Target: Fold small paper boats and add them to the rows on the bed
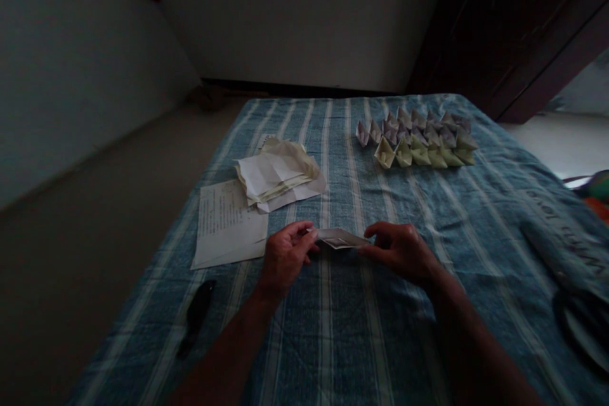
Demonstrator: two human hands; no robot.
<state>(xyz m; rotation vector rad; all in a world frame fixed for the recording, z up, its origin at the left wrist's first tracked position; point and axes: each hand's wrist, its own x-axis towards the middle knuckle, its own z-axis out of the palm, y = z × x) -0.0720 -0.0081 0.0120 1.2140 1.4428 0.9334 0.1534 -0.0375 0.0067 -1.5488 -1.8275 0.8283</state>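
A small folded paper boat (pixel 340 238), whitish and pointed at both ends, is held between my two hands over the striped cloth. My left hand (pixel 287 254) pinches its left tip between thumb and fingers. At the right tip, the thumb and fingers of my right hand (pixel 399 250) are closed on the paper. Beyond my right hand stand rows of folded paper boats (pixel 412 139), whitish ones behind and yellowish ones in front. Left of the hands lies a stack of creased paper sheets (pixel 278 171), partly over a printed sheet (pixel 228 219).
A blue striped tablecloth (pixel 328 342) covers the table. Black-handled scissors (pixel 571 292) lie at the right, and a dark object, perhaps a cutter (pixel 197 317), near the left edge. A wall (pixel 304 19) rises behind the table, with a dark door (pixel 499 25) at the right.
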